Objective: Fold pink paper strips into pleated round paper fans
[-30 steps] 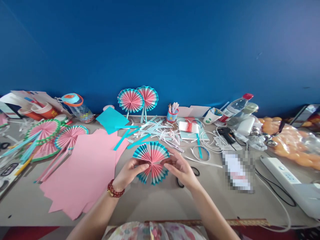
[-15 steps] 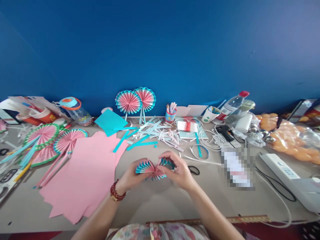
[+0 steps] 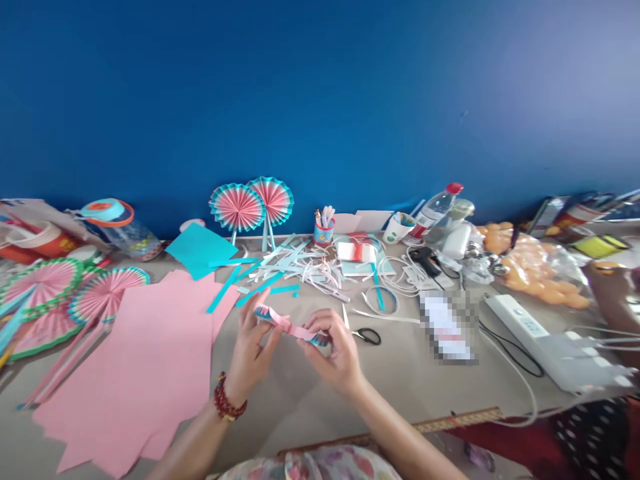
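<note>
A pleated pink-and-blue paper fan (image 3: 284, 324) is held over the table, pressed narrow so its folds lie nearly in a line. My left hand (image 3: 251, 347) pinches its left end between thumb and fingers. At the other end, my right hand (image 3: 335, 350) grips the folds, with the fingers covering part of them. A pair of scissors (image 3: 369, 335) with black handles lies just right of my right hand. Two finished round fans (image 3: 237, 207) stand on sticks against the wall, and pink paper sheets (image 3: 145, 360) are spread left of my left hand.
Paper scraps (image 3: 287, 263) and a blue square sheet (image 3: 200, 250) lie toward the back. More round fans (image 3: 107, 297) rest at the left. On the right are a power strip (image 3: 520, 327), cables, a bottle (image 3: 435, 212) and a bag of orange balls (image 3: 545, 270).
The paper fan, spread in curved halves before, is now pressed narrow and turned edge-on between my hands. The view has swung right, bringing the scissors out from behind my right hand.
</note>
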A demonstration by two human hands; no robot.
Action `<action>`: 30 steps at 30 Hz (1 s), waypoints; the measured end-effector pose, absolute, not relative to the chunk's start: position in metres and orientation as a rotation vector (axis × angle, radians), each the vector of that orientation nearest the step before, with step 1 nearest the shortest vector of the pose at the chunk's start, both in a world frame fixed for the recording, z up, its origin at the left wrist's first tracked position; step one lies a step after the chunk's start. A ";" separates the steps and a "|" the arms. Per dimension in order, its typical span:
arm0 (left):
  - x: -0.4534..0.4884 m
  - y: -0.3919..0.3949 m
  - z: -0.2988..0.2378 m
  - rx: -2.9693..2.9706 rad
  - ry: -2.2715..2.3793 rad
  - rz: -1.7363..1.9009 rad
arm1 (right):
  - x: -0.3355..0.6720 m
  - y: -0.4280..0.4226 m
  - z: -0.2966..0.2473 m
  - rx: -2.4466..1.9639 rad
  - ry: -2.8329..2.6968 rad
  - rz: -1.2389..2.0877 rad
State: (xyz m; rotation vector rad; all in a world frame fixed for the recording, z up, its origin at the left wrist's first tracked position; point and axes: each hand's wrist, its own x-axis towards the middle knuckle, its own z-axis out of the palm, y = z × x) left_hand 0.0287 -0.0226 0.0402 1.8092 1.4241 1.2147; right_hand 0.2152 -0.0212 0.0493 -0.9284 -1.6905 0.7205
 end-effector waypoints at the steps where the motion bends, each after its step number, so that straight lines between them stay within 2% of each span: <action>1: 0.029 -0.023 0.040 1.849 1.432 1.213 | 0.215 -0.024 0.047 -0.913 -1.733 0.692; 6: 0.028 -0.023 0.038 1.750 1.361 1.209 | 0.216 -0.039 0.039 -0.746 -2.109 0.659; 10: 0.024 -0.026 0.040 1.637 1.313 1.201 | 0.228 -0.044 0.037 -0.748 -2.181 0.705; 13: 0.022 -0.026 0.042 1.716 1.269 1.163 | 0.253 -0.034 0.036 -0.922 -2.121 0.650; 20: 0.022 -0.025 0.045 1.611 1.153 1.029 | 0.344 0.005 0.035 -1.628 -1.923 0.243; 30: 0.024 -0.026 0.059 1.467 1.203 0.843 | 0.367 0.023 0.018 -1.769 -2.081 0.071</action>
